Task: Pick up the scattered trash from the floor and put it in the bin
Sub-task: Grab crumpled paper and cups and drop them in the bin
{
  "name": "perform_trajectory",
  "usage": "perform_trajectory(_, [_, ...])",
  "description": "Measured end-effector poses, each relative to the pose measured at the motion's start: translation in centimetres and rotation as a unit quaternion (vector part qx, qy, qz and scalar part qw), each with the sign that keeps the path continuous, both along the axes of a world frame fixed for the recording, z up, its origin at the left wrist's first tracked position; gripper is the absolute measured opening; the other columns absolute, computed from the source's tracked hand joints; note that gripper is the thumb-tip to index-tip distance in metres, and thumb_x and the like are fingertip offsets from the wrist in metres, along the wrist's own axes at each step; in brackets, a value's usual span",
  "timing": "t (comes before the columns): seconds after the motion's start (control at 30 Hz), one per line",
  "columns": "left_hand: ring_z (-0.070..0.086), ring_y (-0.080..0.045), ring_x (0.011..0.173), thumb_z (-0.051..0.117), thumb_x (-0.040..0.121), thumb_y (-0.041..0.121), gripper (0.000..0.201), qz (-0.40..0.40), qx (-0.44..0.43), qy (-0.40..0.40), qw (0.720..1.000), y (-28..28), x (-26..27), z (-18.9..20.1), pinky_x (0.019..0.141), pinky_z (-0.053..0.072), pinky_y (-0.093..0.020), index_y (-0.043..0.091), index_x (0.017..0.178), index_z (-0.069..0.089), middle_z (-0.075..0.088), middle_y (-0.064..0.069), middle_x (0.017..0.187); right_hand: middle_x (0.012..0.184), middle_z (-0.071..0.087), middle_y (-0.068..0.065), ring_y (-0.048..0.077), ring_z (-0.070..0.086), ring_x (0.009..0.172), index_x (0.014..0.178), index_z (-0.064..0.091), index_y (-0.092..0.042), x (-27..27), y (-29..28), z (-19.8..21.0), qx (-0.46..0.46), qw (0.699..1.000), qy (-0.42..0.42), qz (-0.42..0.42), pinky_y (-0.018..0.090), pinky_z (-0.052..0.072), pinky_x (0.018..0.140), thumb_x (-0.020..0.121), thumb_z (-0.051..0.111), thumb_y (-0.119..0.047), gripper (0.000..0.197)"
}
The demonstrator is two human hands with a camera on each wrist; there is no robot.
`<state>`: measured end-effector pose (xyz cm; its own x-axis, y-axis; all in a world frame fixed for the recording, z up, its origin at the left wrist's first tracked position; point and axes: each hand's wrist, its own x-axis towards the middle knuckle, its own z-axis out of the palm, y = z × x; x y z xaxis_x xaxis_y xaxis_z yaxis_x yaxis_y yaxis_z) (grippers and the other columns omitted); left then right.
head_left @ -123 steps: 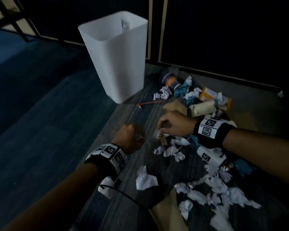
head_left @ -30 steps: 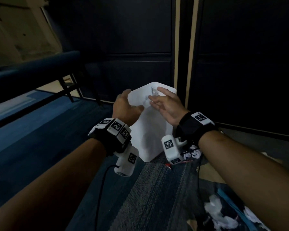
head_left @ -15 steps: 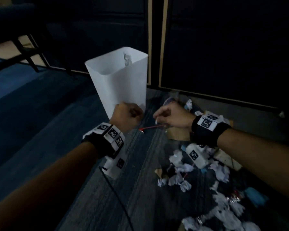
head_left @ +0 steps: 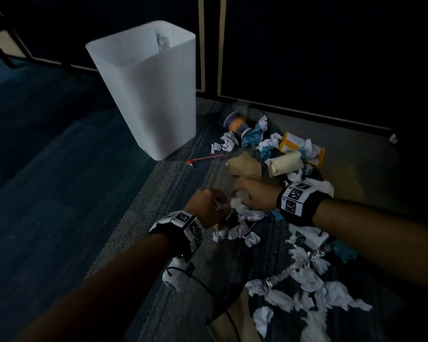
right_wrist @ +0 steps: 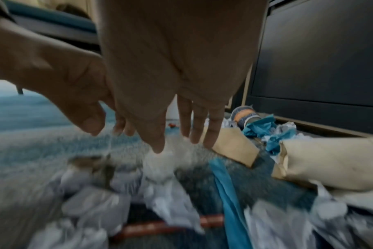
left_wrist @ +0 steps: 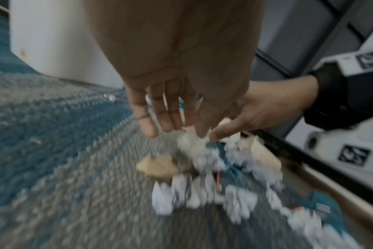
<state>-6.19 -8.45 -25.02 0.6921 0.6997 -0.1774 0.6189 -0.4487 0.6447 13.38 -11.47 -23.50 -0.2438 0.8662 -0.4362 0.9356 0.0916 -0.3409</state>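
While your left hand (head_left: 205, 206) and right hand (head_left: 253, 196) hover together, fingers loose and empty, over the paper wads (head_left: 235, 230), a shallow pinch drops scraps short of the bin (head_left: 146, 95) at eleven o'clock.

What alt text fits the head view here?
Both hands, left hand and right hand, reach into crumpled paper scattered on grey-blue carpet. A white bin stands upright beyond them, beside a red straw and more trash.
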Motion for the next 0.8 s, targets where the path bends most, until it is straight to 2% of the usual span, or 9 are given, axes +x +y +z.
perform_trajectory(0.07, [0.064,-0.030,0.099,0.069,0.081,0.015,0.027,-0.017,-0.001,0.030,0.999,-0.6,0.5,-0.6,0.082,0.049,-0.030,0.007,0.107,0.068,0.068,-0.011,0.108,0.136,0.051,0.011,0.031,0.050,0.122,0.134,0.054,-0.017,0.2,-0.1,-1.3,-0.001,0.999,-0.049,0.023,0.047,0.045,0.099,0.092,0.060,-0.016,0.042])
perform_trajectory(0.13, [0.061,-0.033,0.101,0.069,0.081,0.018,0.028,-0.055,0.001,0.068,0.996,-1.0,1.0,-1.1,0.084,0.050,-0.037,0.004,0.106,0.067,0.065,-0.015,0.110,0.140,0.047,0.010,0.029,0.045,0.128,0.139,0.049,-0.016,0.4,-0.1,-2.3,-0.002,0.999,-0.047,0.023,0.040,0.039,0.103,0.092,0.061,-0.016,0.049])
perform_trajectory(0.27, [0.060,-0.033,0.103,0.070,0.081,0.028,0.032,-0.071,-0.005,0.131,0.989,-1.2,1.2,-2.4,0.084,0.051,-0.037,0.012,0.108,0.068,0.063,-0.014,0.110,0.136,0.055,0.007,0.028,0.051,0.124,0.136,0.056,-0.020,0.9,-0.1,-3.2,0.024,0.999,-0.043,0.013,0.037,0.040,0.098,0.091,0.064,-0.019,0.046])
perform_trajectory(0.4, [0.058,-0.032,0.108,0.068,0.083,0.021,0.032,-0.063,-0.003,0.155,0.986,-0.9,1.2,-3.2,0.084,0.047,-0.031,0.009,0.113,0.068,0.063,-0.013,0.116,0.128,0.063,0.010,0.029,0.060,0.114,0.130,0.061,-0.017,1.2,0.1,-3.1,0.046,0.999,-0.006,-0.015,0.038,0.048,0.092,0.091,0.065,-0.023,0.040])
perform_trajectory(0.47, [0.059,-0.033,0.109,0.064,0.085,0.017,0.028,-0.052,0.007,0.130,0.990,-0.7,1.1,-3.4,0.088,0.046,-0.032,0.008,0.112,0.069,0.065,-0.012,0.115,0.124,0.065,0.010,0.031,0.062,0.109,0.128,0.062,-0.016,1.4,0.1,-2.9,0.053,0.998,0.004,-0.042,0.041,0.052,0.087,0.091,0.064,-0.023,0.038])
perform_trajectory(0.53, [0.061,-0.033,0.105,0.065,0.085,0.024,0.027,-0.033,0.012,0.107,0.994,-0.5,0.8,-3.3,0.086,0.046,-0.032,0.008,0.106,0.071,0.069,-0.012,0.109,0.117,0.065,0.011,0.032,0.063,0.100,0.123,0.061,-0.018,1.5,0.1,-2.6,0.077,0.995,0.002,-0.067,0.044,0.055,0.079,0.090,0.064,-0.027,0.035])
perform_trajectory(0.6, [0.064,-0.031,0.097,0.065,0.079,0.026,0.029,-0.019,0.009,0.083,0.996,-0.2,0.5,-2.8,0.078,0.045,-0.028,0.006,0.099,0.073,0.071,-0.012,0.100,0.111,0.063,0.010,0.030,0.063,0.096,0.120,0.059,-0.017,1.7,0.2,-2.4,0.094,0.991,0.019,-0.092,0.038,0.053,0.075,0.088,0.068,-0.029,0.036])
perform_trajectory(0.67, [0.067,-0.028,0.091,0.067,0.076,0.011,0.020,0.011,0.010,0.044,0.999,0.2,0.2,-2.1,0.070,0.044,-0.024,0.005,0.095,0.073,0.072,-0.012,0.094,0.101,0.062,0.006,0.027,0.062,0.090,0.112,0.061,-0.014,1.8,0.3,-1.8,0.116,0.985,0.057,-0.112,0.032,0.047,0.070,0.085,0.072,-0.027,0.032])
perform_trajectory(0.8, [0.069,-0.023,0.063,0.053,0.080,-0.002,0.022,0.103,0.029,-0.047,0.993,1.1,-0.6,-0.8,0.055,0.050,-0.024,0.008,0.085,0.072,0.071,-0.009,0.073,0.092,0.066,0.004,0.023,0.063,0.084,0.096,0.065,-0.013,1.6,0.7,0.0,0.157,0.973,0.102,-0.135,0.039,0.052,0.072,0.081,0.076,-0.024,0.022])
